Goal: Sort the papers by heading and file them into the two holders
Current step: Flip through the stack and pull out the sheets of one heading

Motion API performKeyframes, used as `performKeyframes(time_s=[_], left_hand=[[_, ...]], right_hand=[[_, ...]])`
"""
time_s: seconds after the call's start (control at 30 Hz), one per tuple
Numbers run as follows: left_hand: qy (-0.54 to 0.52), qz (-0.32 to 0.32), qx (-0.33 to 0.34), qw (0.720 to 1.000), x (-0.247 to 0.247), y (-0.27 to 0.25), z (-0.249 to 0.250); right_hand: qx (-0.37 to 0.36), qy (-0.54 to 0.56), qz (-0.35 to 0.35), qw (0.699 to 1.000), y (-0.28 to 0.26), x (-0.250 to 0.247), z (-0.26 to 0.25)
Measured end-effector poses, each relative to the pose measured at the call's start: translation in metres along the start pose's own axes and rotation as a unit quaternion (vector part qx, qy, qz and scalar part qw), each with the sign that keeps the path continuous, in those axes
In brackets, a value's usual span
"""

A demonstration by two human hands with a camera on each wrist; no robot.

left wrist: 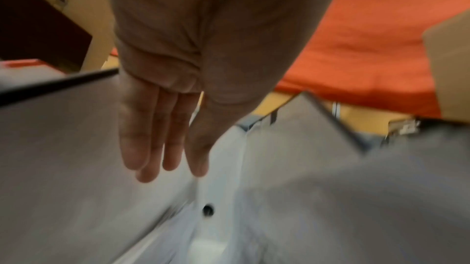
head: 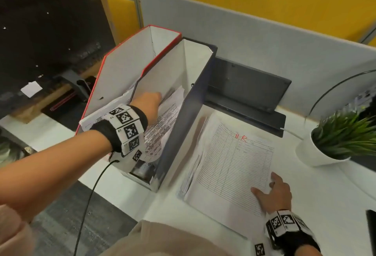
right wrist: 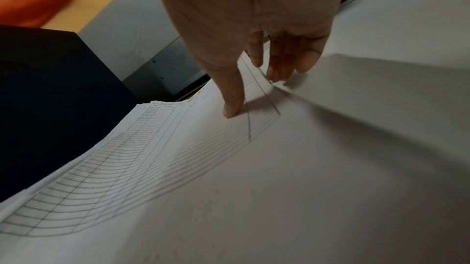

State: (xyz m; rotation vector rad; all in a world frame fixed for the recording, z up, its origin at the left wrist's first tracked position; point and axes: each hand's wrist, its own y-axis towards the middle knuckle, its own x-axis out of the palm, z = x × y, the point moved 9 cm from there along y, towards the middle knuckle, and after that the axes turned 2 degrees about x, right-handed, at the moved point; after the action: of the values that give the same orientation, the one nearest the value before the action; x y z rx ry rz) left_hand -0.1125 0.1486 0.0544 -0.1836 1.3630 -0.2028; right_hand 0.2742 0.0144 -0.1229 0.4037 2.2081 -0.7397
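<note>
Two holders stand side by side at the desk's left: a red holder (head: 126,56) and, right of it, a dark blue holder (head: 183,101). Printed sheets (head: 162,125) lie in the blue one, and more paper (head: 101,113) shows in the red one. My left hand (head: 150,97) reaches into the blue holder with straight fingers (left wrist: 142,143) and holds nothing. Right of the holders lies a paper stack (head: 230,160); its top sheet is a lined table headed "HR" in red. My right hand (head: 272,190) rests on its near right corner, thumb (right wrist: 232,107) pressing the sheet, fingertips (right wrist: 279,71) at the edge.
A potted plant (head: 335,139) stands at the right. A dark tray (head: 248,91) sits behind the stack, against a grey partition (head: 264,38). A black cable (head: 91,194) hangs from my left wrist over the desk's left edge. A dark object (head: 371,229) sits at the right border.
</note>
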Motion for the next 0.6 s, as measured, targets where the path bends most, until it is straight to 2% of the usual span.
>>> performKeyframes(time_s=[0.1,0.17,0.27,0.33,0.4,0.5,0.6], left_hand=[[-0.083,0.105,0.05,0.99,-0.038,-0.007,0.024],[-0.152,0.173,0.098,0.968,-0.062,-0.019,0.051],[-0.24,0.217,0.177,0.93,-0.077,-0.041,0.103],[-0.27,0.203,0.215,0.916,-0.064,-0.048,0.136],[-0.275,0.157,0.216,0.924,-0.033,-0.044,0.158],[-0.228,0.074,0.166,0.957,0.03,-0.023,0.167],[-0.133,-0.006,0.092,0.987,0.092,-0.001,0.15]], right_hand=[[0.001,0.0,-0.003,1.0,0.001,0.001,0.0],[0.0,0.002,-0.007,1.0,0.002,0.002,0.001],[-0.004,0.004,-0.011,1.0,0.003,0.003,0.0],[-0.007,0.01,-0.011,1.0,0.002,0.003,-0.001],[-0.007,0.012,-0.014,1.0,0.002,0.004,-0.001],[-0.008,0.007,-0.021,1.0,0.001,0.005,-0.001],[-0.007,0.012,-0.027,1.0,-0.001,0.007,0.0]])
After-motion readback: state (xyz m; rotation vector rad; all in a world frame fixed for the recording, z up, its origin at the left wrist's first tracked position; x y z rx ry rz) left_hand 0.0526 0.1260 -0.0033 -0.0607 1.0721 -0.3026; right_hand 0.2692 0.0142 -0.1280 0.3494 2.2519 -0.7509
